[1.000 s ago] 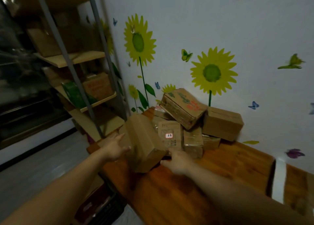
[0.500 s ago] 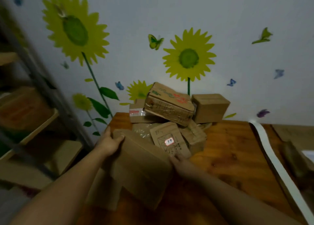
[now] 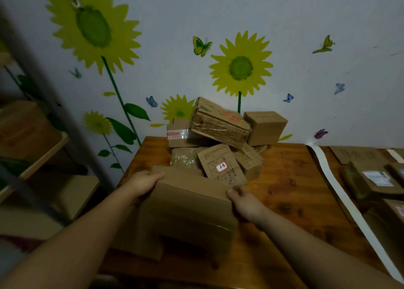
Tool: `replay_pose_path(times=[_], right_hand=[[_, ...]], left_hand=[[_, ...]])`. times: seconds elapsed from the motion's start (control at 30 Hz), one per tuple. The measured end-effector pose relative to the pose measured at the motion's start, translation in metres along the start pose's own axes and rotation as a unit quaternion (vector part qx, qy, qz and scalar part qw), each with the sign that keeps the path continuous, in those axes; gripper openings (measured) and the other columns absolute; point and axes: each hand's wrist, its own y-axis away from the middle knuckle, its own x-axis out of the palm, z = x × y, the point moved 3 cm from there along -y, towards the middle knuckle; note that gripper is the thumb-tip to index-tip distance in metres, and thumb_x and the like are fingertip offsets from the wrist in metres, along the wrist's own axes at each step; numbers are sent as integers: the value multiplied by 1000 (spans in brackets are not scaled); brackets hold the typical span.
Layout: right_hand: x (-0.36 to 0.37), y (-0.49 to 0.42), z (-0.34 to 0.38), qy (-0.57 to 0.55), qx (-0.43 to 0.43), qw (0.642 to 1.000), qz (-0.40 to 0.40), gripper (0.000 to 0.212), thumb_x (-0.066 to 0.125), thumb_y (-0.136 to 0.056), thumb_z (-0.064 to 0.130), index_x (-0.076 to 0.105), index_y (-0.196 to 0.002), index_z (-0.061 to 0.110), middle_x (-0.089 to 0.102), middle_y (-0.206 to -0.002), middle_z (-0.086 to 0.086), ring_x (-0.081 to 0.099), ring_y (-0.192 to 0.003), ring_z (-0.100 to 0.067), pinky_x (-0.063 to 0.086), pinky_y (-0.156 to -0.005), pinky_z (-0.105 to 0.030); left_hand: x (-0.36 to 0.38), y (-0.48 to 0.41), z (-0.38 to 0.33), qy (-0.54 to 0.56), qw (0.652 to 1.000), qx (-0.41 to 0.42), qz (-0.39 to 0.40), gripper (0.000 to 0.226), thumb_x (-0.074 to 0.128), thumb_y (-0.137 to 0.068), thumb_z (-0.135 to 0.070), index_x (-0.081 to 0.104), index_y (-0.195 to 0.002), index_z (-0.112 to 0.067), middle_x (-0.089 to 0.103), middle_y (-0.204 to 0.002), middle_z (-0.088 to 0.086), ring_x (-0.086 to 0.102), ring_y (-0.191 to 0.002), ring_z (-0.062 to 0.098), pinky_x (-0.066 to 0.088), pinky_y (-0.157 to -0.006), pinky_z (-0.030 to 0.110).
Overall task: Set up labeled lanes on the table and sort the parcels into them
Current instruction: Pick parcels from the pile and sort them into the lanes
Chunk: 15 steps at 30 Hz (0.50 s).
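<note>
I hold a plain brown cardboard parcel (image 3: 188, 210) over the near left part of the wooden table (image 3: 290, 179). My left hand (image 3: 143, 182) grips its far left corner, and my right hand (image 3: 246, 202) grips its far right corner. Behind it, a pile of several brown parcels (image 3: 220, 140) leans against the wall; one parcel (image 3: 222, 167) in that pile carries a small red-edged sticker. A white tape strip (image 3: 341, 198) runs across the table as a lane line. To its right lie a cardboard lane label (image 3: 358, 154) and sorted parcels (image 3: 376, 182).
A shelf rack (image 3: 32, 140) with boxes stands to the left of the table, with a grey upright post (image 3: 43, 74). The wall behind bears sunflower and butterfly stickers. Bare wood shows between the pile and the tape strip.
The view has swung right and closer to the table. The held parcel has come away from the pile toward me, both hands still on it. The tape strip and sorted parcels now show at right.
</note>
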Motion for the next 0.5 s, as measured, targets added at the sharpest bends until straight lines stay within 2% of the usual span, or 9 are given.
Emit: replay_pose_path(times=[0.03,0.1,0.2,0.27,0.3,0.37,0.43,0.5], right_hand=[[-3,6,-3,-1,-2,1000,-5,65,49,-96,42,20,-150,21,46,-142,-11,49,-124,-29,40,-107,-44],[-13,19,-9,-14,-8,1000,-19,78,59,-92,35,9,-151,25,43,-144,-9,48,-125,-30,41,-106,-45],[-37,44,-23,-12,-28,998,-47,83,74,-79,24,23,-145,23,48,-137,-7,51,-120,-28,43,-104,-46],[-52,63,-36,15,-28,998,-52,89,77,-74,20,24,-146,20,42,-138,-8,47,-122,-29,43,-104,-45],[-59,72,-43,31,-28,998,-54,87,77,-74,21,28,-145,19,39,-138,-9,46,-122,-30,43,-103,-45],[-75,90,-57,19,-48,997,-64,69,76,-76,26,42,-136,18,45,-133,-9,50,-117,-29,45,-101,-45],[-93,107,-69,-22,-65,994,-85,57,70,-82,38,48,-130,17,54,-128,-8,54,-114,-26,46,-100,-45],[-109,122,-81,-39,-64,991,-109,51,60,-89,45,47,-130,18,58,-121,-5,56,-111,-24,47,-98,-43]], left_hand=[[1,10,4,0,1000,-4,12,45,61,-83,-48,57,-118,-20,59,-92,-1,55,-79,16,40,-57,29],[8,34,10,-14,999,-21,40,41,66,-82,-40,57,-117,-19,58,-91,-2,55,-82,17,40,-57,29],[28,71,13,-2,998,-45,53,47,65,-82,-42,52,-122,-21,59,-97,1,55,-87,20,42,-59,31],[47,94,11,50,996,-55,42,57,61,-81,-53,46,-127,-21,57,-99,2,54,-89,22,42,-61,33],[59,104,9,70,995,-57,33,63,57,-81,-59,43,-129,-21,57,-104,4,54,-93,25,43,-63,34],[79,121,7,86,995,-53,-6,72,51,-81,-66,39,-135,-20,55,-121,10,52,-107,31,45,-74,38],[96,134,7,104,993,-35,-46,66,52,-86,-58,40,-135,-16,52,-129,13,52,-110,32,46,-88,44],[110,148,9,123,991,-20,-44,55,61,-86,-42,42,-131,-16,54,-126,13,53,-100,28,47,-93,47]])
